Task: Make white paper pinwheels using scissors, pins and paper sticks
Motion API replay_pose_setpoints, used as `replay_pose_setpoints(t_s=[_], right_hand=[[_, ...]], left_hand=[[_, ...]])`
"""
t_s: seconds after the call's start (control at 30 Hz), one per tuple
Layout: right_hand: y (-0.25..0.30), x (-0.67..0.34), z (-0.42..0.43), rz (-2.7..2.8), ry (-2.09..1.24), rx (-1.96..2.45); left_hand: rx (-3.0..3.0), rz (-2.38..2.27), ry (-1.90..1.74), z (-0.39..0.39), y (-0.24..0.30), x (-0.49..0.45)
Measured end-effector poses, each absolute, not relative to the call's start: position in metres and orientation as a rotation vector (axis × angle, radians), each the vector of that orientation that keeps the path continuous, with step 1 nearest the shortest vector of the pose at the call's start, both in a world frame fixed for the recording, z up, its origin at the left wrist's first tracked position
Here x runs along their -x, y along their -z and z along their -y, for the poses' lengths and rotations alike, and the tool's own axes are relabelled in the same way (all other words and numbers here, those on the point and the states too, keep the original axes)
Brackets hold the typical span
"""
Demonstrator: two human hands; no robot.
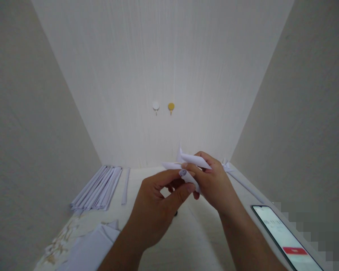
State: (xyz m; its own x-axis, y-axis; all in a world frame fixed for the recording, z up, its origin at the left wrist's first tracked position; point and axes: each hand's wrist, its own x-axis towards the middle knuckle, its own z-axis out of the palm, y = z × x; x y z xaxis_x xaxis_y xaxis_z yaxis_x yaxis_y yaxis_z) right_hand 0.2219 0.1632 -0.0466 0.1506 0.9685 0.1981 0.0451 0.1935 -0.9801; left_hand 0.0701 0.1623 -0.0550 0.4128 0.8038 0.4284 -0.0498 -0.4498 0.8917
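Observation:
A white paper pinwheel (196, 161) is held up in front of me, its folded blades pointing up, left and right. My right hand (213, 180) is closed around its middle, with the fingers partly hidden behind the paper. My left hand (161, 205) pinches the blade nearest me, a rolled paper tube (190, 180), between thumb and fingers. The open end of that roll shows a tight spiral and faces up and left. How the blades join at the centre is hidden by my fingers.
A bundle of rolled paper sticks (97, 188) lies at the left, beside a single stick (125, 187). Nearer are white paper sheets (93, 244). A phone (282, 235) lies at the right, near a long paper stick (247, 186). Two hooks (171, 107) are on the wall ahead.

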Motion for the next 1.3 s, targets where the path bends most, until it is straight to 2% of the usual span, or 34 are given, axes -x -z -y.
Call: replay_pose_setpoints(t_s=[0.17,0.4,0.6,0.73,1.0,1.3], right_hand=[[0.048,-0.22,-0.166,1.199,-0.918,1.154],[0.041,-0.227,-0.15,1.12,-0.439,1.125],[0.041,-0.214,-0.126,1.2,-0.231,0.898],[0.04,-0.21,-0.124,1.283,-0.116,0.906],[0.042,-0.215,-0.126,1.368,-0.011,0.922],[0.044,-0.211,-0.13,1.361,-0.072,0.888]], left_hand=[[-1.75,-0.635,-1.232,-0.161,0.056,-0.068],[-1.725,-0.651,-1.358,-0.169,0.053,-0.046],[-1.579,-0.512,-1.293,-0.17,0.054,-0.046],[-1.618,-0.534,-1.274,-0.169,0.055,-0.048],[-1.617,-0.504,-1.255,-0.168,0.055,-0.051],[-1.592,-0.488,-1.209,-0.164,0.056,-0.052]])
